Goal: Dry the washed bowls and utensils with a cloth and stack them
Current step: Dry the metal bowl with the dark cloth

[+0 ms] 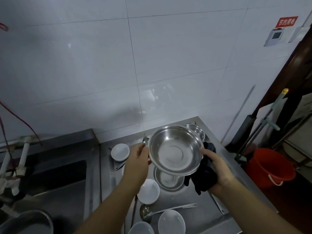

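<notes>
I hold a large steel bowl point(175, 150) tilted toward me above the steel counter point(217, 154). My left hand point(137, 159) grips its left rim. My right hand point(217, 168) holds a dark cloth point(205, 179) against the bowl's right rim and underside. Directly below lies a smaller steel bowl point(168, 180), and another steel bowl point(196, 130) sits behind. White bowls stand on the counter: one at the left back point(120, 152), one in the middle point(148, 191), one near the front point(171, 222). A steel ladle point(162, 211) lies across the front.
A sink point(55, 176) with pipes and a tap is at the left. A grey basin point(32, 223) sits at the bottom left. Right of the counter stand a red bucket point(268, 166) and mop handles point(263, 122). The tiled wall is close behind.
</notes>
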The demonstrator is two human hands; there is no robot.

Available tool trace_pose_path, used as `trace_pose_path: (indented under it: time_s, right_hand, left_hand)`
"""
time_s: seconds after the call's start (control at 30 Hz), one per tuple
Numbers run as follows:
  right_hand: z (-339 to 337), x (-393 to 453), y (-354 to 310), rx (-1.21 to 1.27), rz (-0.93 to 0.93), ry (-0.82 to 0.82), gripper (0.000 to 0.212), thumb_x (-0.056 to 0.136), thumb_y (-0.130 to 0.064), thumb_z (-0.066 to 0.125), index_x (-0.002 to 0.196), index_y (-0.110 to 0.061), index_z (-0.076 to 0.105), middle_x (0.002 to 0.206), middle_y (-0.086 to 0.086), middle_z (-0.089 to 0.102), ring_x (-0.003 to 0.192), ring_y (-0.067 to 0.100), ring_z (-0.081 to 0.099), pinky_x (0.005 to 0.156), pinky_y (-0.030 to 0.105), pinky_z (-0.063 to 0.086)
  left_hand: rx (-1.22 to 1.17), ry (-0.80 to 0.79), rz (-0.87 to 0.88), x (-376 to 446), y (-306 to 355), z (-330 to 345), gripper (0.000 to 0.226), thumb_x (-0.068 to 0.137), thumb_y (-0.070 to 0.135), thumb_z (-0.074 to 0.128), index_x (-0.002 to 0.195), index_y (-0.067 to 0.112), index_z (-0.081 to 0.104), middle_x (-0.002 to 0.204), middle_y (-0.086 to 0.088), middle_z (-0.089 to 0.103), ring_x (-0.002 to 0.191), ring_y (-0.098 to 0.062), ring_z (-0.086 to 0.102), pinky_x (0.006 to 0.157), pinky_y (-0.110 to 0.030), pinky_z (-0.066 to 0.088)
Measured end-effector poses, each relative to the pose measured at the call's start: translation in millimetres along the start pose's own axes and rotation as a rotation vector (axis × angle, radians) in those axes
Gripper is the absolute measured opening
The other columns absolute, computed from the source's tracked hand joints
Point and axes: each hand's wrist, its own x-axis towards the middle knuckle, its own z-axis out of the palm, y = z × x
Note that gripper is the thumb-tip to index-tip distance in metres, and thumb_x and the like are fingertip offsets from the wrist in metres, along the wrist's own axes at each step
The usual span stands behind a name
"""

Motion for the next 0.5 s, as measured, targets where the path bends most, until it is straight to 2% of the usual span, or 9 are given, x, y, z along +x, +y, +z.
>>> trace_pose_path:
  time_s: [0.07,0.13,0.2,0.27,0.33,0.4,0.5]
  right_hand:
    - [-4,4,3,-0.01,0.026,0.017,0.043,0.083,-0.032,0.08,0.117,-0.007,0.073,0.097,0.019,0.066,0.074,0.033,0.066,0.068,0.04,0.055]
    - [-9,9,4,-0.032,0.039,0.053,0.045,0.087,-0.029,0.078,0.122,-0.002,0.071,0.099,0.021,0.064,0.072,0.037,0.065,0.062,0.041,0.057]
    - [-18,17,5,-0.05,0.014,0.113,0.044,0.088,-0.021,0.078,0.12,0.006,0.069,0.09,0.023,0.065,0.065,0.037,0.063,0.058,0.045,0.054]
    - [-31,30,4,-0.091,-0.038,0.224,0.042,0.087,-0.011,0.08,0.116,0.015,0.066,0.073,0.022,0.063,0.06,0.035,0.061,0.064,0.05,0.052]
    - [-42,42,1,-0.117,-0.073,0.298,0.033,0.087,-0.004,0.079,0.108,0.016,0.064,0.064,0.021,0.057,0.057,0.033,0.057,0.066,0.055,0.05]
    - [-53,54,-5,-0.13,-0.087,0.317,0.026,0.086,-0.003,0.08,0.103,0.009,0.064,0.068,0.023,0.053,0.055,0.033,0.054,0.061,0.056,0.05]
    - [-71,73,-21,-0.123,-0.08,0.32,0.028,0.085,-0.004,0.082,0.106,0.008,0.066,0.077,0.023,0.054,0.057,0.033,0.057,0.056,0.052,0.052]
  left_hand:
    - [-0.167,-0.031,-0.09,0,-3,2,0.022,0.108,0.019,0.053,0.119,0.019,0.072,0.104,-0.008,0.079,0.09,-0.017,0.075,0.078,-0.029,0.059]
    - [-0.18,-0.042,-0.094,0,-7,5,0.022,0.107,0.014,0.054,0.107,0.018,0.076,0.098,-0.013,0.079,0.083,-0.019,0.074,0.073,-0.029,0.061]
    - [-0.163,-0.048,-0.081,4,-11,10,0.023,0.105,0.012,0.056,0.098,0.019,0.077,0.094,-0.017,0.077,0.082,-0.023,0.072,0.078,-0.036,0.065]
    - [-0.141,-0.058,-0.08,9,-15,17,0.017,0.104,0.013,0.06,0.1,0.017,0.076,0.096,-0.018,0.076,0.084,-0.027,0.071,0.085,-0.045,0.064]
    - [-0.107,-0.056,-0.104,19,-23,29,0.012,0.102,0.011,0.063,0.105,0.015,0.073,0.096,-0.018,0.077,0.086,-0.029,0.072,0.087,-0.05,0.064]
    - [-0.087,-0.05,-0.159,30,-33,44,0.011,0.1,0.01,0.064,0.109,0.013,0.071,0.095,-0.017,0.077,0.085,-0.03,0.072,0.086,-0.052,0.065]
    - [-0.088,-0.023,-0.235,49,-49,72,0.013,0.1,0.008,0.064,0.112,0.008,0.069,0.099,-0.023,0.076,0.081,-0.029,0.072,0.078,-0.045,0.066]
